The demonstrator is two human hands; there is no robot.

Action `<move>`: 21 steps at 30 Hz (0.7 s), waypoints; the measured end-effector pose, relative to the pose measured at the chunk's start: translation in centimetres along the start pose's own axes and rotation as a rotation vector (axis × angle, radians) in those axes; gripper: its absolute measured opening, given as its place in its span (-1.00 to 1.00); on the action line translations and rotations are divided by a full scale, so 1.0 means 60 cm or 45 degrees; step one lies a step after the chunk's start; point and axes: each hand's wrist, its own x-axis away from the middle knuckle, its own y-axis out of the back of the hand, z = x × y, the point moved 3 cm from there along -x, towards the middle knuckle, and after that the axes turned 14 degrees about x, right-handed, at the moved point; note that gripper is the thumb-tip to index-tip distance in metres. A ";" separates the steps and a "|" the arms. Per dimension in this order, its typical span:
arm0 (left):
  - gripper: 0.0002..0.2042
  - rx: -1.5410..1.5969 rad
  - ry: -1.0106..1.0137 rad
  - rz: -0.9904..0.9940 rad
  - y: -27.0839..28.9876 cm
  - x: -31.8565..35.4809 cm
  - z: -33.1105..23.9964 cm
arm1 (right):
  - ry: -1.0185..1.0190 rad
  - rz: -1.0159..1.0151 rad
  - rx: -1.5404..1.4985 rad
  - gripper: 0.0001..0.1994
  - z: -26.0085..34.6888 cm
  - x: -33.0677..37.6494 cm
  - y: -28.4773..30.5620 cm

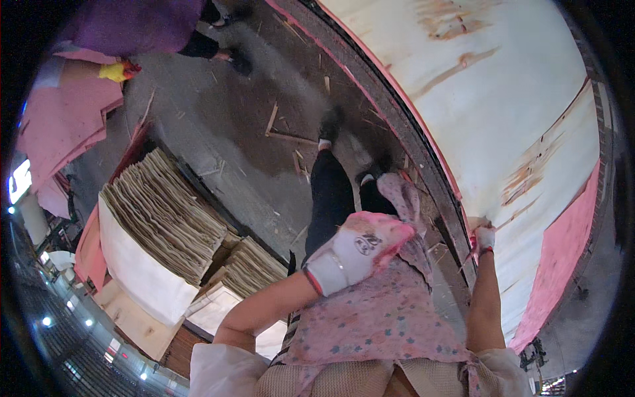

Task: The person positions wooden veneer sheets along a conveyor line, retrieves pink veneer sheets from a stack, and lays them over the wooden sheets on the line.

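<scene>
The right hand (483,237) grips the near edge of the big pale sheet (503,99), so its fingers are hidden and its glove is too small to read clearly. The sheet runs out past the top and right edges. At the top left corner, another person (132,26) is cut off, torso only.

The left hand (360,248) wore a white glove stained pink; the apron (383,311) was pink, seemingly flecked blue. The veneer sheet (503,99) was pale with rusty streaks.
</scene>
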 end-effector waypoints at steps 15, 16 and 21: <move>-0.69 -0.694 -0.230 -0.408 0.045 0.122 -0.134 | 0.525 -0.093 -1.553 -0.59 0.057 0.263 0.128; -0.68 -0.732 -0.286 -0.445 0.046 0.119 -0.134 | 0.719 -0.097 -1.571 -0.60 0.068 0.234 0.099; -0.68 -0.873 -0.292 -0.616 0.098 0.130 -0.111 | 0.928 -0.098 -1.432 -0.57 0.151 0.305 0.077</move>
